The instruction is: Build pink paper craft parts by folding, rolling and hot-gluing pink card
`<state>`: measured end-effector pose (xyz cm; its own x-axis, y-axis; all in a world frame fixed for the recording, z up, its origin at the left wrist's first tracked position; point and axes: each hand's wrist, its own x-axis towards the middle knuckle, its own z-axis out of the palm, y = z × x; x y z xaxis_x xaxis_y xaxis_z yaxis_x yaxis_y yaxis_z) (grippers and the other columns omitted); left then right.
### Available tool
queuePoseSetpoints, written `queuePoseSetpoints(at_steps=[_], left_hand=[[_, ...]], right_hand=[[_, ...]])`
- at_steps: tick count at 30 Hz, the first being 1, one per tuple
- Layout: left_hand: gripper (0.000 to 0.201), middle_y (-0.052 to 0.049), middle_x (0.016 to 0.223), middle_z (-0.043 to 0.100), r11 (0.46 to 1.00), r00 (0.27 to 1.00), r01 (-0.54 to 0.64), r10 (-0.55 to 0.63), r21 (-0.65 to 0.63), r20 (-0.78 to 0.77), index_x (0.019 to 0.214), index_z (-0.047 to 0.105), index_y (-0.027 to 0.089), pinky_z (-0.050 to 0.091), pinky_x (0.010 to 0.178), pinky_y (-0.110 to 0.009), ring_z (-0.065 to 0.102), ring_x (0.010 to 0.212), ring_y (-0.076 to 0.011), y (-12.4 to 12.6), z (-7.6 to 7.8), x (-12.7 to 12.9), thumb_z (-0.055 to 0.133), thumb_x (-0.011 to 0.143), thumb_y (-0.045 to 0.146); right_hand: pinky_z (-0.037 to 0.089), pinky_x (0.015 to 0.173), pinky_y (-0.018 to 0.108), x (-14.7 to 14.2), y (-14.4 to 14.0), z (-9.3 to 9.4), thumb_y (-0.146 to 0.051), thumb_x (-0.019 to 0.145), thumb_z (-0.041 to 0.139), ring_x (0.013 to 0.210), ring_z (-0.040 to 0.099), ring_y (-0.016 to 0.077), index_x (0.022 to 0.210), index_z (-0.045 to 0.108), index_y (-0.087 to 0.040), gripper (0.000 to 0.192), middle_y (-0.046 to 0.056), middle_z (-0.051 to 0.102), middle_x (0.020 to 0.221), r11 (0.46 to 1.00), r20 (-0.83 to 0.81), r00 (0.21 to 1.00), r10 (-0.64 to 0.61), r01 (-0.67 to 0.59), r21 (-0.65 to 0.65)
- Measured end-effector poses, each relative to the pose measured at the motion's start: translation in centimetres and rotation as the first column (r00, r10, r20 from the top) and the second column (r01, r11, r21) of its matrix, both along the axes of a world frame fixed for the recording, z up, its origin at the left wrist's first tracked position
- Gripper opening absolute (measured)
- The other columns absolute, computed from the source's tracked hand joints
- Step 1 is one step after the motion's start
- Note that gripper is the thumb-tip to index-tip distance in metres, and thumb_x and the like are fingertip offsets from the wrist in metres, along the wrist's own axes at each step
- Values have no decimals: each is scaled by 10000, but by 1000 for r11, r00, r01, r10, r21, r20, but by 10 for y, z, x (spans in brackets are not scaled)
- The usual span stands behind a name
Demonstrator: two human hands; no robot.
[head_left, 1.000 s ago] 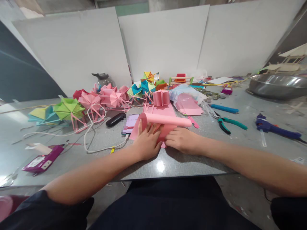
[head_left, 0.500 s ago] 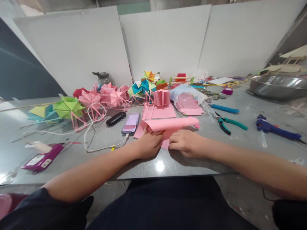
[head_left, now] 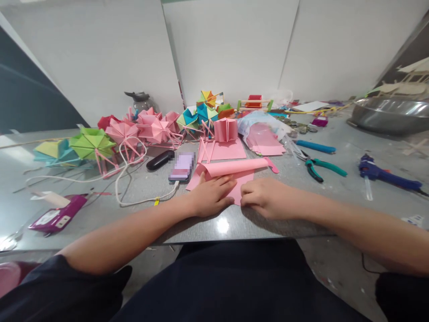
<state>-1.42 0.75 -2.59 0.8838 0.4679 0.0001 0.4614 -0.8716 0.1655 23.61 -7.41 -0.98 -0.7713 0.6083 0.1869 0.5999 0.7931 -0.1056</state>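
Observation:
A sheet of pink paper point(head_left: 237, 181) lies before me, its far part curled over into a loose roll. My left hand point(head_left: 212, 196) rests on the sheet with its fingers stretched out flat, the tips reaching to the roll. At the sheet's near right edge, my right hand point(head_left: 264, 197) is closed, its curled fingers pressed together on the paper. The undersides of those fingers are hidden. A pink curved piece point(head_left: 273, 165) sticks out at the right end of the roll.
Folded paper lanterns point(head_left: 92, 143) fill the back left. A phone point(head_left: 182, 166) on a white cable and a black case point(head_left: 160, 160) lie left of the paper. Pliers point(head_left: 315, 167), a glue gun point(head_left: 385, 174), a metal basin point(head_left: 392, 114) and a purple power strip point(head_left: 60, 214) also occupy the table.
The far part of the pink paper has dropped lower and flatter. My left hand's fingers have spread out flat, and my right hand has shifted slightly right. The camera view has tilted slightly down.

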Motion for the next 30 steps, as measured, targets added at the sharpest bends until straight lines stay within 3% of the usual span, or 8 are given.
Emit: queuePoseSetpoints(at_steps=[5,10,15,20,26,30], left_hand=[[599,-197,1729,535,989,992,-126,126,79,1,1676,516,205,206,1366,-741,471,1616,-407,-16,4,1,441,1145,472],[615,-218,1782,450,984,983,-176,178,33,-49,1700,468,194,203,1319,-839,399,1656,-439,-20,6,2,415,1144,450],[591,-201,1777,458,988,988,-157,157,15,-8,1676,488,208,268,1321,-799,390,1664,-424,-18,3,1,418,1144,455],[590,-196,1779,455,988,988,-155,155,-4,-11,1674,477,217,298,1322,-755,406,1656,-411,-18,3,1,389,1148,471],[616,-205,1800,421,984,984,-174,172,-36,-42,1699,440,202,262,1322,-783,360,1685,-413,-17,5,3,393,1140,457],[622,-210,1801,415,987,987,-156,155,-29,-30,1700,435,201,270,1328,-761,321,1701,-414,-16,4,2,398,1136,460]], right_hand=[[412,761,356,2,1,6,-55,948,611,844,632,214,955,810,-202,248,71,749,922,999,-32,999,14,-16,-50],[442,784,367,3,2,7,-72,967,611,857,668,229,967,794,-200,224,67,771,898,994,-49,998,-32,27,-103],[462,771,352,7,6,7,-121,981,668,830,695,215,993,797,-199,151,63,810,923,972,-92,990,-107,85,-218],[468,755,337,11,9,10,-168,990,689,807,665,194,927,798,-207,132,40,759,872,953,-121,990,-73,34,-301],[500,817,340,9,16,9,-219,990,724,875,669,197,908,782,-205,101,43,743,925,897,-162,980,-119,36,-441],[497,773,329,4,21,10,-215,940,756,854,658,197,862,728,-213,83,32,737,909,832,-153,966,-208,93,-547]])
